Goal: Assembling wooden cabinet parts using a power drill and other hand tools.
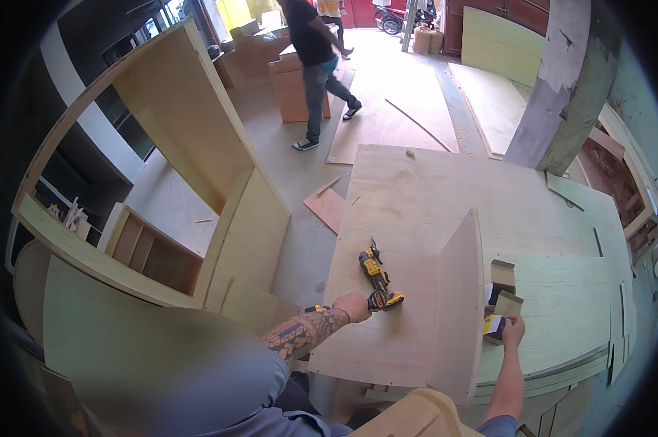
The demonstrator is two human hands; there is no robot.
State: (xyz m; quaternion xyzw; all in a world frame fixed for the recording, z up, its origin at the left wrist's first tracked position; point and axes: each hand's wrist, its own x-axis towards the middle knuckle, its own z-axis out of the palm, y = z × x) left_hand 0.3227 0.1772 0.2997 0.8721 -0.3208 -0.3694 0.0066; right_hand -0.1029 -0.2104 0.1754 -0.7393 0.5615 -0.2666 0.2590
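My left hand (354,307), at the end of a tattooed forearm, is closed at the lower end of a yellow-and-black cordless power tool (375,271). That tool lies on a plywood sheet (387,197), its narrow metal tip pointing away from me; its exact kind is unclear. To the right, beyond an upright plywood panel (460,306), my right hand (514,331) grips the near edge of a small cardboard box (495,328) with a yellow, white and dark label. Brown flaps stand open on the box, and its contents cannot be made out.
A tall open plywood frame (230,138) stands at left. A person (318,69) in a dark shirt walks farther back, near a brown cabinet (289,91). A pillar (569,87) rises at back right. Greenish boards (555,306) are stacked right. Blurring hides the lower left.
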